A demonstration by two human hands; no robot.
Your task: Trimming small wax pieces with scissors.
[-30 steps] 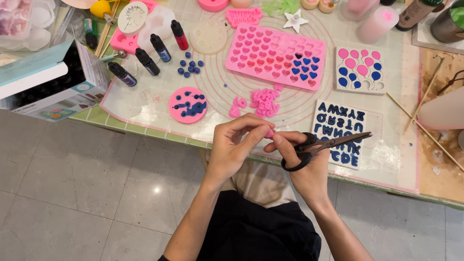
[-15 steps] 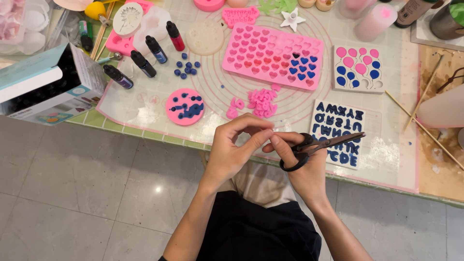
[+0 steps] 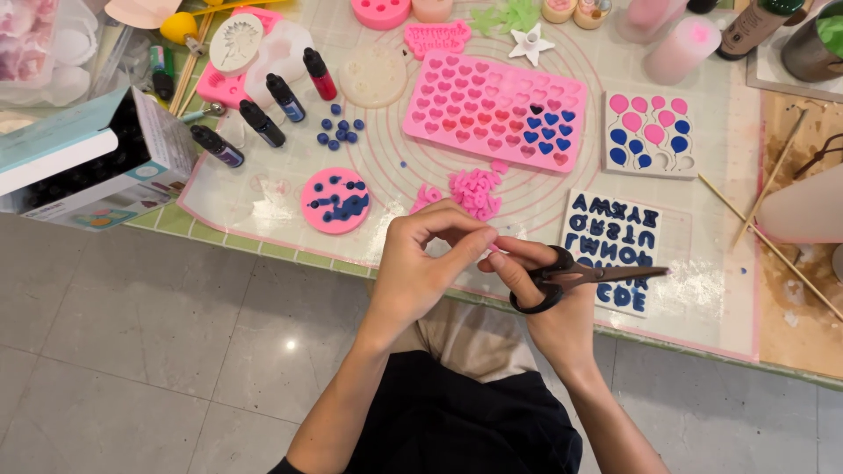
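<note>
Scissors (image 3: 571, 276) sit looped on your right hand (image 3: 549, 303) at lower centre, blades together; your left hand (image 3: 421, 263) pinches a tiny pink piece (image 3: 493, 246), probably light and soft, so grip its edges gently. Beyond lies the pink heart mould (image 3: 496, 110).

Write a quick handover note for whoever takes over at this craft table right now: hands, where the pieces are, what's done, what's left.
Left hand: fingertips pinching a tiny pink piece, too small to make out.
Right hand: holds black scissors, blades closed, pointing right, fingers meeting the left hand.
Loose pink pieces piled on the mat just beyond the hands.
Done: heart mould mostly filled, pink and blue; letter mould filled blue.
Left: a few cavities in the balloon mould look empty.
</note>
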